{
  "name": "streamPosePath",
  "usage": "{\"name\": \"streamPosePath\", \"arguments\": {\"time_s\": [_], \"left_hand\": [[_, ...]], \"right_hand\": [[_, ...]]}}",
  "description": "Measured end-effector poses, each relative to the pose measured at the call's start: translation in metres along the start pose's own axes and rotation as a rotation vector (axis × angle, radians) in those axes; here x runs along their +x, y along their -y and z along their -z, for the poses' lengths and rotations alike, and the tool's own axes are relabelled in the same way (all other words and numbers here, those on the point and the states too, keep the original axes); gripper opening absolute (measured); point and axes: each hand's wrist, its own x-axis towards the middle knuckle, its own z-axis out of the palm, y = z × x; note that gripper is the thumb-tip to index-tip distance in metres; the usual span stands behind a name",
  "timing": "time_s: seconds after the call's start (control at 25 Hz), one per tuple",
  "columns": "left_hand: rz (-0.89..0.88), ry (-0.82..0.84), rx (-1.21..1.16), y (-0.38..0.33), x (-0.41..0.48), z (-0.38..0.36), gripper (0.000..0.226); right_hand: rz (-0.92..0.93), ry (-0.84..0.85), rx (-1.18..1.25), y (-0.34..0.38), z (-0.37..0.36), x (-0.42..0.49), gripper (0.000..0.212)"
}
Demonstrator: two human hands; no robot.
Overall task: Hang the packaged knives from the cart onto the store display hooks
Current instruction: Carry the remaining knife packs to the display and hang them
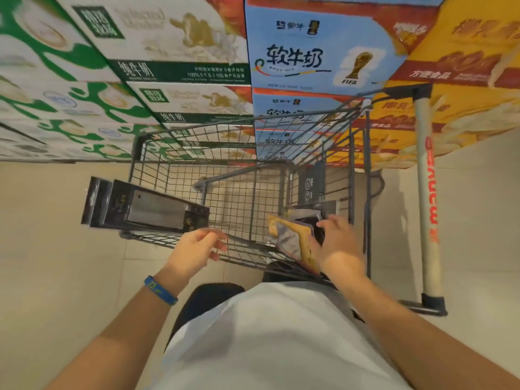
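Note:
A grey wire shopping cart (174,175) stands in front of me. My left hand (194,249) pinches the near end of a black packaged cleaver (146,209), held flat above the cart's left rim with its hang tab pointing left. My right hand (337,240) reaches into the cart's near right corner and grips a stack of packaged knives (292,235) with tan and silver cards. Another dark package (311,184) stands against the cart's right wall. No display hooks are in view.
Stacked cartons fill the far side: green-and-white milk boxes (84,80) at left, blue boxes (309,52) in the middle, yellow boxes (464,66) at right. The cart's handle bar (426,192) runs along its right. Beige tiled floor (56,249) lies around the cart.

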Motion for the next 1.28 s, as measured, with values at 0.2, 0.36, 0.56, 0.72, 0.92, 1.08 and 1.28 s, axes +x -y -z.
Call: {"name": "streamPosePath", "arguments": {"time_s": [0.2,0.36,0.56,0.72,0.92,1.08,1.28], "left_hand": [[-0.003,-0.002,0.038,-0.018,0.0,-0.015,0.028],[-0.039,0.063,0.129,-0.021,0.006,-0.015,0.027],[-0.116,0.141,0.115,-0.024,0.022,0.011,0.027],[-0.178,0.176,0.089,-0.032,0.038,0.024,0.022],[-0.51,0.385,0.442,-0.065,0.056,0.025,0.089],[-0.742,0.433,0.83,-0.099,0.066,0.036,0.13],[-0.831,0.423,0.363,-0.124,0.056,0.066,0.041]], "right_hand": [[0.088,0.057,-0.26,-0.001,-0.02,0.011,0.041],[0.098,0.102,-0.31,0.004,-0.017,0.014,0.038],[-0.007,0.193,-0.257,0.017,-0.004,0.014,0.043],[0.084,0.213,-0.294,0.041,0.03,0.0,0.038],[0.453,0.027,-0.378,0.081,0.097,-0.029,0.04],[0.655,-0.044,-0.464,0.124,0.143,-0.051,0.034],[0.794,-0.3,0.027,0.149,0.188,-0.072,0.023]]}}
